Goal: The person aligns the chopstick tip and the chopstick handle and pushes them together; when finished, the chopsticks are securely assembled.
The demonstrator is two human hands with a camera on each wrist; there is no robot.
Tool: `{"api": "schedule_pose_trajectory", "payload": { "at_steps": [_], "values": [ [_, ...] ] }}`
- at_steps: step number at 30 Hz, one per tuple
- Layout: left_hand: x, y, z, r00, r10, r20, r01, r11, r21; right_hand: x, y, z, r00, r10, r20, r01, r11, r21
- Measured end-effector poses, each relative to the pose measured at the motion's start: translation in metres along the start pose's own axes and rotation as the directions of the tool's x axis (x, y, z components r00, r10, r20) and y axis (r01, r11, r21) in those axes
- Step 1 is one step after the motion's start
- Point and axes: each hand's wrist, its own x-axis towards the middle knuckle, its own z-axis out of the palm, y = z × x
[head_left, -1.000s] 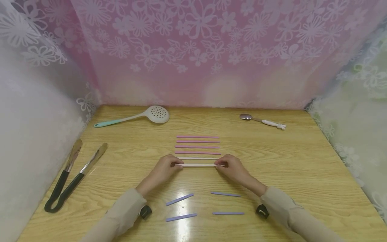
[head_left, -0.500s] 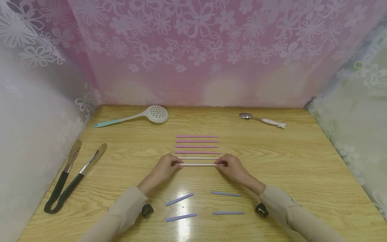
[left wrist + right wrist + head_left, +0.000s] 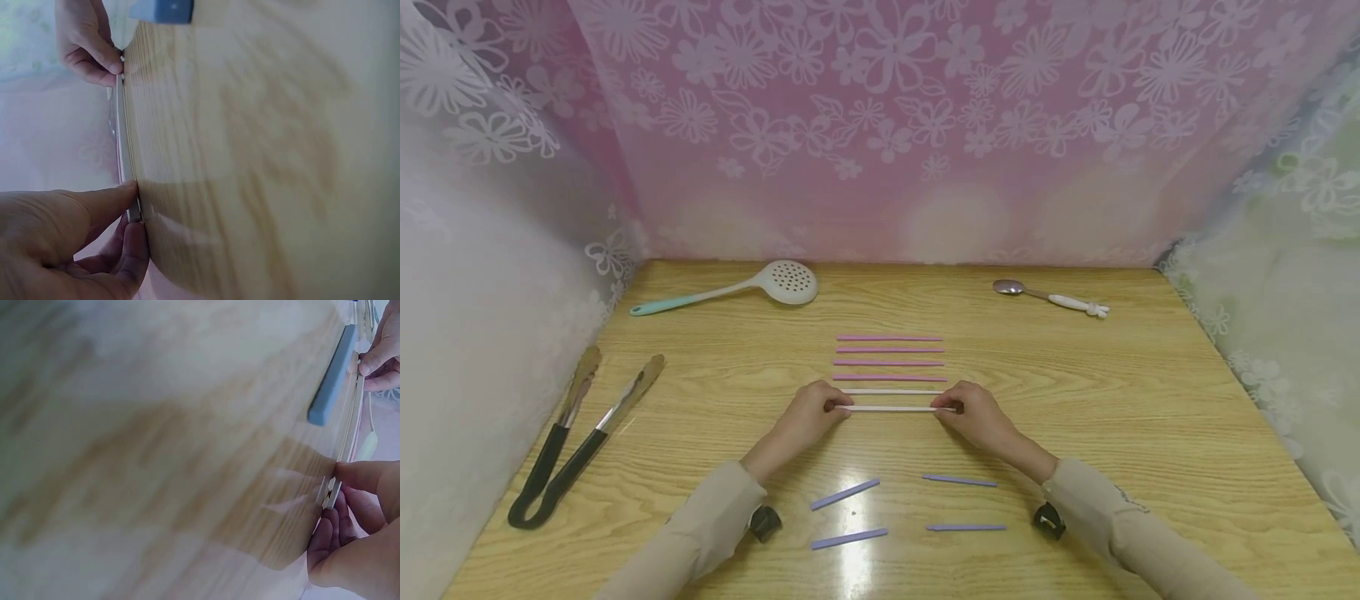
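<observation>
In the head view, a thin white stick (image 3: 892, 409) lies crosswise at mid-table. My left hand (image 3: 808, 414) pinches its left end between thumb and fingers, and my right hand (image 3: 979, 417) pinches the right end. Just beyond it runs a second white stick (image 3: 892, 392), parallel, its ends close to the fingers. Several pink sticks (image 3: 890, 363) are lined up in parallel rows farther back. The left wrist view shows the held stick (image 3: 125, 150) low along the tabletop; in the right wrist view its squared end (image 3: 334, 497) sits between thumb and fingers.
Several shorter purple sticks (image 3: 850, 539) lie scattered between the forearms near the front. Black-handled tongs (image 3: 576, 462) are spread at the left. A slotted skimmer (image 3: 789, 282) rests at the back left, a spoon (image 3: 1067, 304) at the back right. Floral curtains (image 3: 895, 208) border the table.
</observation>
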Motion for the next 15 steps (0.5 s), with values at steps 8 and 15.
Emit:
{"api": "schedule_pose_trajectory", "payload": {
  "at_steps": [8, 15],
  "values": [
    [-0.0013, 0.0009, -0.002, 1.0, -0.008, 0.011, 0.008, 1.0, -0.012, 0.0006, -0.0006, -0.0005, 1.0, 0.004, 0.004, -0.003, 1.0, -0.008],
    [-0.0052, 0.0009, -0.0036, 1.0, -0.002, 0.001, 0.002, 0.999, -0.037, -0.0017, -0.0006, -0.0026, 0.999, 0.039, 0.005, -0.039, 0.999, 0.016]
  ]
}}
